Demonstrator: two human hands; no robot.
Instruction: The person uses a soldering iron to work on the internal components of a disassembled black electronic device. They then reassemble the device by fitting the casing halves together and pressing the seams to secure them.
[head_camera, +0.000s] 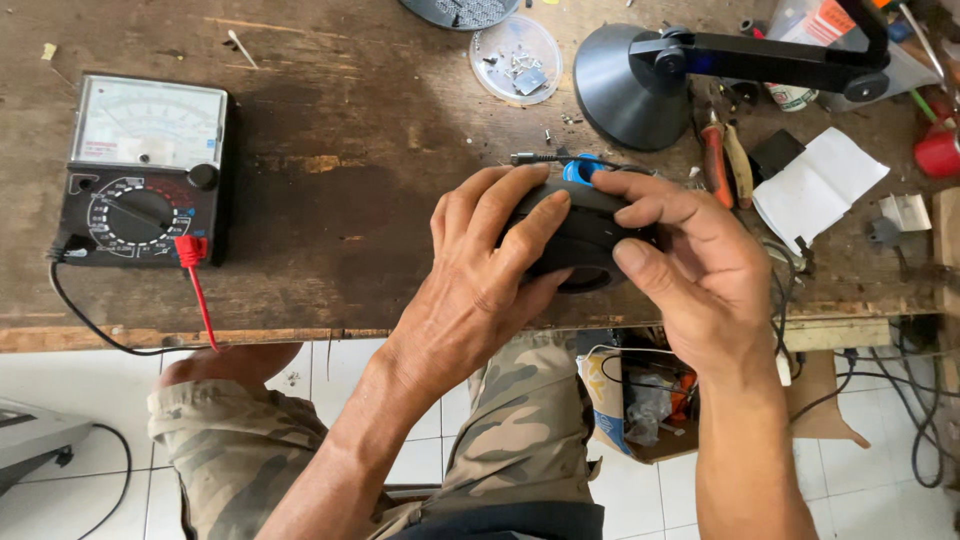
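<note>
Worn, scratched wooden workbench (350, 200), white tiled floor (90, 375) below — even daylight

1. Black device (580, 240): small, rounded, dark plastic casing with a round opening on its near side, largely hidden.
2. It is lifted just above the near edge of the workbench (350, 200), right of centre.

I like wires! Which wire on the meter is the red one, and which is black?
The red lead plugs into the multimeter's front and hangs straight over the bench edge; the black lead leaves its left corner and curves down.
</note>
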